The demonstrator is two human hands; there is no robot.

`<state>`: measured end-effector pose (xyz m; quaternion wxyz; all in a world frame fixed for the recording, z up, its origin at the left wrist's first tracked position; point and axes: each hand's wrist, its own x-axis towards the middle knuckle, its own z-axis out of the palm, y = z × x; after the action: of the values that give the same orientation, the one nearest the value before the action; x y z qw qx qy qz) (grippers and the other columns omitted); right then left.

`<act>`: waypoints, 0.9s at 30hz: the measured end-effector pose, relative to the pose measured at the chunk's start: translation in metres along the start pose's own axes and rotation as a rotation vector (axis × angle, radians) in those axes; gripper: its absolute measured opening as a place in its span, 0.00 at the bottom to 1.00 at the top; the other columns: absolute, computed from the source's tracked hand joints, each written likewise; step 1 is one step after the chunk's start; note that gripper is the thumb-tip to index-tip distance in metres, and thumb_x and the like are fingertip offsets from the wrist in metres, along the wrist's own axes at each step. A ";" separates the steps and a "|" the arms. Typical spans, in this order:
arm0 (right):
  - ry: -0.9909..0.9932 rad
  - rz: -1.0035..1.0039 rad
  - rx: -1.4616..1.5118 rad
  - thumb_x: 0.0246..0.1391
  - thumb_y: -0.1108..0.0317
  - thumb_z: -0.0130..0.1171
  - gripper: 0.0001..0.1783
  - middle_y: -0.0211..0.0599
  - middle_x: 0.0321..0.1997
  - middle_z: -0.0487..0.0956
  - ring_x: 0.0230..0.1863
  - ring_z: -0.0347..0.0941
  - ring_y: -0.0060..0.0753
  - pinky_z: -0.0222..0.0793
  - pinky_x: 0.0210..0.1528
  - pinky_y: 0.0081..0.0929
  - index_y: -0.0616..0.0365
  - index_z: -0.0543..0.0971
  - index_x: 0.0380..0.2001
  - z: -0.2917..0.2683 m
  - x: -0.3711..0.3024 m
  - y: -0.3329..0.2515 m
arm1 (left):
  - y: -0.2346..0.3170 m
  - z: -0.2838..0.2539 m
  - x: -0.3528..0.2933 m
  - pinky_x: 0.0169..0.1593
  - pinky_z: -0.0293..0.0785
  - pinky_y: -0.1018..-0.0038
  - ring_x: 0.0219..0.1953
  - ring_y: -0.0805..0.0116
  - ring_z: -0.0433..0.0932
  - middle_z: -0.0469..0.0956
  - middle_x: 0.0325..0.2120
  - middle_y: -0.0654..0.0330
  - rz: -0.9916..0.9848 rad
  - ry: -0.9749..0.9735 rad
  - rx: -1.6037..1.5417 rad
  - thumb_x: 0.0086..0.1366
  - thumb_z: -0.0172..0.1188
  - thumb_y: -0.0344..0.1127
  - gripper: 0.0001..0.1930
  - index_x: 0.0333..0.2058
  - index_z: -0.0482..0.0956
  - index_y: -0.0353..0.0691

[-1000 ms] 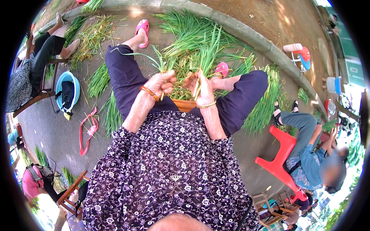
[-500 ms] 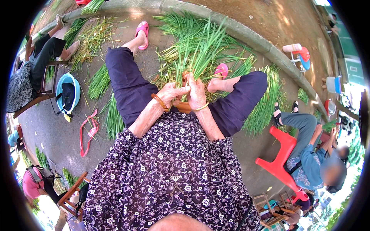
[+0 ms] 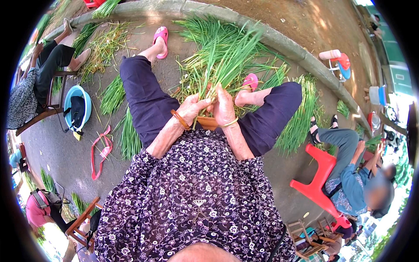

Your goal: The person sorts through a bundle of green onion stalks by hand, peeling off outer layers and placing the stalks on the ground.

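- Bunch of green chive-like stalks (image 3: 227,56), gathered at its base between both hands over the lap, fanning up and away toward the curb.
- Left hand (image 3: 192,109), amber bangle at the wrist, fingers closed round the base of the bunch from the left.
- Right hand (image 3: 223,107), thin gold bangle at the wrist, fingers pressed against the same base from the right, touching the left hand.
- Just below the hands, rim of an orange-brown basket (image 3: 207,123), resting between the knees.
- Around the legs, loose green stalks in heaps on the pavement (image 3: 301,118); pink sandals (image 3: 161,37) on both feet.
- Left of the legs, red strap (image 3: 100,150) lying flat; farther left, round light-blue basin (image 3: 77,107) with dark cloth inside.
- Right, red plastic stool (image 3: 318,179) under a seated person in blue.
- Far right by the curb, small white and blue containers (image 3: 377,94); labels too small to tell.
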<state>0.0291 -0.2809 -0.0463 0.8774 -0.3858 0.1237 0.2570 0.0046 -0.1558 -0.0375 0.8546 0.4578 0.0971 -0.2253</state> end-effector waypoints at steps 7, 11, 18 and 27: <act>0.091 -0.121 0.012 0.53 0.64 0.49 0.10 0.29 0.28 0.73 0.24 0.68 0.21 0.66 0.28 0.19 0.59 0.72 0.32 0.008 0.002 -0.014 | 0.010 -0.001 -0.011 0.15 0.63 0.83 0.17 0.78 0.68 0.70 0.22 0.63 -0.169 -0.111 -0.055 0.58 0.51 0.36 0.12 0.37 0.69 0.35; 0.101 -0.119 -0.047 0.52 0.63 0.50 0.10 0.27 0.26 0.72 0.24 0.67 0.19 0.64 0.25 0.18 0.59 0.72 0.29 0.004 0.002 -0.015 | 0.013 0.006 -0.012 0.15 0.61 0.84 0.15 0.80 0.65 0.69 0.21 0.64 -0.174 -0.078 -0.107 0.58 0.51 0.36 0.12 0.37 0.69 0.35; 0.084 -0.181 -0.348 0.50 0.62 0.53 0.11 0.25 0.18 0.70 0.19 0.64 0.16 0.62 0.23 0.15 0.61 0.72 0.25 -0.008 0.008 -0.016 | 0.023 0.005 -0.014 0.13 0.49 0.89 0.13 0.85 0.55 0.68 0.20 0.66 -0.103 0.020 -0.139 0.59 0.50 0.34 0.08 0.35 0.67 0.37; -0.082 -0.130 -0.490 0.45 0.75 0.55 0.05 0.28 0.17 0.72 0.16 0.65 0.16 0.61 0.18 0.12 0.64 0.73 0.29 0.002 -0.005 -0.029 | 0.036 -0.011 -0.013 0.12 0.49 0.89 0.13 0.85 0.56 0.69 0.21 0.65 0.042 0.096 -0.203 0.59 0.50 0.34 0.07 0.30 0.67 0.37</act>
<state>0.0408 -0.2976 -0.0256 0.7768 -0.5831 -0.0032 0.2377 0.0109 -0.1258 -0.0120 0.8953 0.3812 0.1507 -0.1742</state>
